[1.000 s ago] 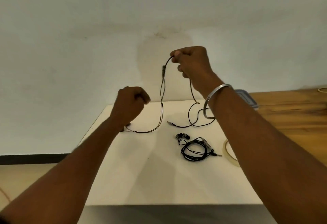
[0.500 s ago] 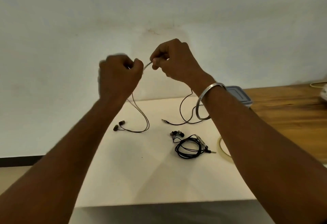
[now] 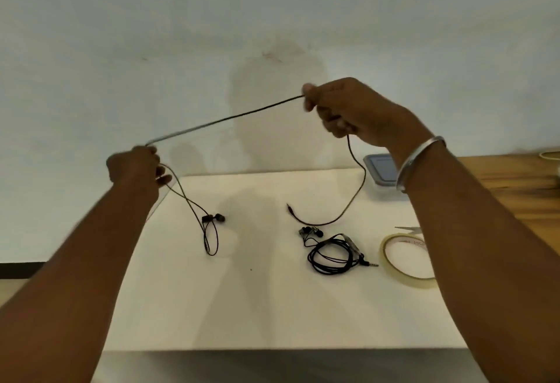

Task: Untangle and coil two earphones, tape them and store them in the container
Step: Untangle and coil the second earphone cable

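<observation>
Across mid-frame, left hand (image 3: 136,167) and right hand (image 3: 348,110) pinch the first earphone (image 3: 227,119) taut, not yet coiled, while the second earphone (image 3: 333,254) lies coiled, seemingly untaped, lower right beside the tape roll (image 3: 391,267), below the container (image 3: 380,170).

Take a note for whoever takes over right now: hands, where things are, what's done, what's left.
Hands: left hand and right hand each pinch the first earphone's cable, taut between them above the white table; its earbuds and plug lie on it.
Done: the second earphone lies coiled beside the tape roll, no tape visible on it.
The container stands lidded, far right.
Left: coil the first, tape both, store them.
</observation>
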